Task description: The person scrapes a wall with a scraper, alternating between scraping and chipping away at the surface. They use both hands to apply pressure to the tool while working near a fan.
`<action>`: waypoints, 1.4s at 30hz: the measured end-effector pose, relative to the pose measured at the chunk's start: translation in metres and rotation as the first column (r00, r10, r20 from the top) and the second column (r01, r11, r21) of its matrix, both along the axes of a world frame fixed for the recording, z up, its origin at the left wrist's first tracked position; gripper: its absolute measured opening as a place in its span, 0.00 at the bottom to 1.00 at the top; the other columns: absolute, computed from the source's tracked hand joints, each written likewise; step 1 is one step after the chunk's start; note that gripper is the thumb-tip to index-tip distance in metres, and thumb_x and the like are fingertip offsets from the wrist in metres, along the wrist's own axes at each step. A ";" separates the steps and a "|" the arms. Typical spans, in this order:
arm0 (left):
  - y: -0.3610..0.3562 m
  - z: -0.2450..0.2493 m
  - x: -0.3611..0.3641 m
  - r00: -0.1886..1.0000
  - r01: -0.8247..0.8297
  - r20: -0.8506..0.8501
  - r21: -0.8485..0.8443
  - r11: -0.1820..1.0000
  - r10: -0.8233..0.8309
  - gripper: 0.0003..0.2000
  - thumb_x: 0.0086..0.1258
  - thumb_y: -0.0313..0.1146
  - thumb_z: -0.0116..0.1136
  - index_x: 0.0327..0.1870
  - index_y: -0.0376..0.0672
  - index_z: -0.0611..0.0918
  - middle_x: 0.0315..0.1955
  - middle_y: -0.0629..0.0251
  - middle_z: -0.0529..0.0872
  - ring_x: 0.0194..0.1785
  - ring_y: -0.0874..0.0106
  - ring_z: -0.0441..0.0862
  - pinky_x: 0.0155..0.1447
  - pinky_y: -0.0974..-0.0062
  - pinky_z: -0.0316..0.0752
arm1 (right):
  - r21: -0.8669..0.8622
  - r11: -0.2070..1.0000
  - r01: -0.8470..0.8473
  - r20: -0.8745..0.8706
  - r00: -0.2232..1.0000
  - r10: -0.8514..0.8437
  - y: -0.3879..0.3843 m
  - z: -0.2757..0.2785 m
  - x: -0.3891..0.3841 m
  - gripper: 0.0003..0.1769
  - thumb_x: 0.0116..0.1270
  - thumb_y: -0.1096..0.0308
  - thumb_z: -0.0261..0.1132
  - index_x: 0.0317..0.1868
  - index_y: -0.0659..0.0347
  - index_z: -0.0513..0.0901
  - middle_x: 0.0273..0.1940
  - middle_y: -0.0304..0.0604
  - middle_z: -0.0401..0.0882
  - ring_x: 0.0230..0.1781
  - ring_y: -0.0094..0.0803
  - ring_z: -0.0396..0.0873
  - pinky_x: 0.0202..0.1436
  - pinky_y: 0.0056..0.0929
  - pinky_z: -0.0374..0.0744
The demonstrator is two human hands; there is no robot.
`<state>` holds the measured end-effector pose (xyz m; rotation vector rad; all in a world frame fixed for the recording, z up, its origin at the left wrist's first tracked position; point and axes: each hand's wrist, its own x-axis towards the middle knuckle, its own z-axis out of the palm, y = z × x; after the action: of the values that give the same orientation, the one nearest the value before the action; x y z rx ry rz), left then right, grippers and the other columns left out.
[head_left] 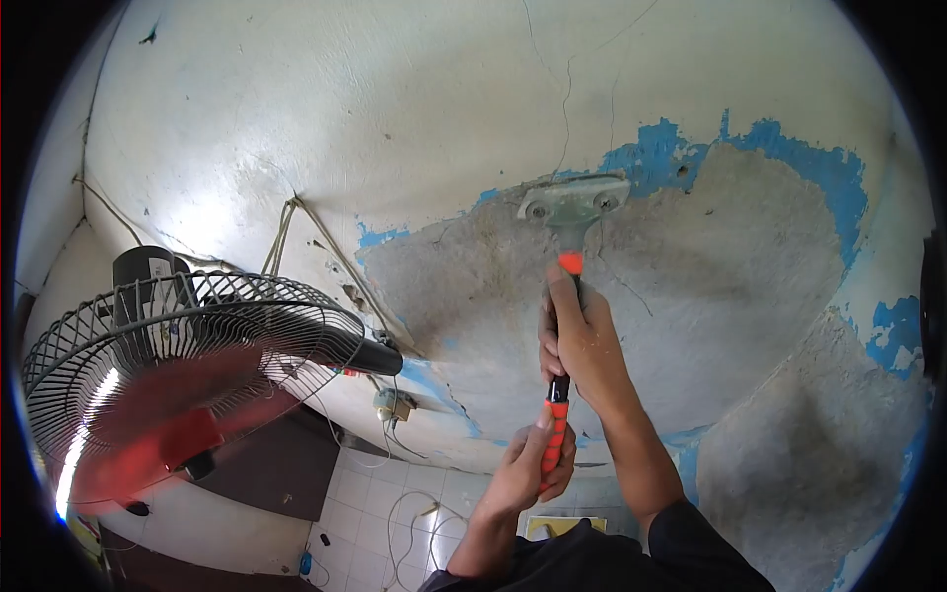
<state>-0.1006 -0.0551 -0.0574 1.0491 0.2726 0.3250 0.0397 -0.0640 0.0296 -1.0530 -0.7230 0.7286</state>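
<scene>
A long-handled wall scraper (570, 219) with an orange-and-black grip stands in front of me, its wide blade head flat against the wall (473, 286). Two screws show on the head. The blade lies at the border between the cream paint and a bare grey patch. My right hand (584, 331) is wrapped round the upper handle, just below the head. Lower down, my left hand (528, 464) grips the orange end of the same handle. Blue paint (651, 153) shows along the patch's upper edge.
A black wall fan (197, 375) with red blades juts out at the left. Cords (286, 232) hang beside it. A small wall fitting (393, 403) with wires sits lower. White floor tiles (360, 493) carry a loose cable. Thin cracks (566, 109) run up the wall.
</scene>
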 end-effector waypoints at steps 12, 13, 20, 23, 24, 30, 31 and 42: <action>0.004 -0.012 0.001 1.000 0.011 -0.006 -0.018 1.000 -0.011 0.28 0.79 0.58 0.34 0.33 0.39 0.71 0.12 0.71 0.64 0.10 0.80 0.56 0.15 0.81 0.54 | 0.013 1.000 0.011 -0.052 0.999 -0.010 -0.001 -0.005 -0.001 0.24 0.76 0.47 0.50 0.29 0.58 0.66 0.13 0.32 0.60 0.07 0.21 0.58 0.12 0.24 0.64; 0.005 -0.015 0.004 1.000 0.009 0.001 -0.015 1.000 -0.009 0.28 0.79 0.58 0.34 0.33 0.39 0.71 0.12 0.71 0.64 0.10 0.80 0.56 0.15 0.81 0.54 | 0.015 1.000 0.011 -0.069 0.998 -0.010 0.000 -0.007 0.000 0.24 0.76 0.46 0.50 0.31 0.57 0.67 0.13 0.32 0.59 0.07 0.20 0.57 0.12 0.23 0.63; 0.007 -0.077 0.011 0.962 0.224 0.208 -0.228 0.947 -0.177 0.27 0.78 0.59 0.32 0.40 0.39 0.71 0.14 0.70 0.64 0.10 0.78 0.60 0.17 0.81 0.58 | 0.228 0.969 -0.099 -0.345 0.922 0.176 -0.019 -0.087 -0.005 0.25 0.77 0.43 0.48 0.38 0.59 0.68 0.22 0.33 0.66 0.14 0.18 0.62 0.18 0.20 0.66; 0.007 -0.078 0.012 0.876 0.418 0.372 -0.272 0.867 -0.306 0.27 0.77 0.59 0.36 0.44 0.38 0.71 0.17 0.71 0.67 0.11 0.77 0.63 0.17 0.80 0.59 | 0.247 0.958 -0.143 -0.280 0.936 0.212 -0.033 -0.091 -0.007 0.22 0.78 0.47 0.47 0.42 0.60 0.69 0.24 0.32 0.65 0.16 0.17 0.60 0.22 0.20 0.65; 0.007 -0.078 0.014 0.844 0.476 0.412 -0.280 0.833 -0.344 0.26 0.76 0.58 0.38 0.44 0.38 0.71 0.17 0.71 0.68 0.12 0.77 0.64 0.16 0.80 0.59 | 0.257 0.957 -0.132 -0.281 0.937 0.205 -0.035 -0.086 -0.005 0.22 0.79 0.47 0.47 0.42 0.60 0.69 0.24 0.32 0.65 0.16 0.17 0.59 0.21 0.20 0.64; -0.009 -0.103 0.027 0.746 0.643 0.580 -0.496 0.584 -0.328 0.25 0.77 0.59 0.36 0.41 0.42 0.68 0.15 0.72 0.68 0.09 0.78 0.61 0.16 0.80 0.57 | 0.184 0.980 -0.082 -0.337 0.931 0.141 -0.045 -0.078 -0.002 0.21 0.76 0.44 0.50 0.41 0.55 0.70 0.19 0.28 0.57 0.13 0.17 0.52 0.18 0.21 0.59; -0.013 -0.102 0.023 0.763 0.630 0.545 -0.508 0.588 -0.347 0.25 0.77 0.60 0.35 0.38 0.43 0.69 0.14 0.72 0.67 0.09 0.78 0.60 0.17 0.81 0.56 | 0.158 0.983 -0.090 -0.371 0.917 0.143 -0.049 -0.075 -0.004 0.21 0.77 0.44 0.49 0.39 0.54 0.69 0.18 0.28 0.55 0.13 0.17 0.52 0.18 0.21 0.57; -0.027 -0.030 0.024 0.947 0.317 0.083 -0.386 0.866 -0.309 0.26 0.74 0.65 0.37 0.31 0.49 0.68 0.11 0.75 0.62 0.08 0.81 0.54 0.11 0.83 0.51 | 0.103 0.987 -0.122 -0.303 0.941 0.148 -0.055 -0.038 0.006 0.24 0.78 0.43 0.45 0.36 0.56 0.65 0.17 0.29 0.53 0.12 0.17 0.50 0.16 0.20 0.57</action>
<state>-0.0771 -0.0820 -0.0872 0.6724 0.1377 -0.0193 0.0462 -0.1186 -0.0080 -0.7944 -0.5518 0.9508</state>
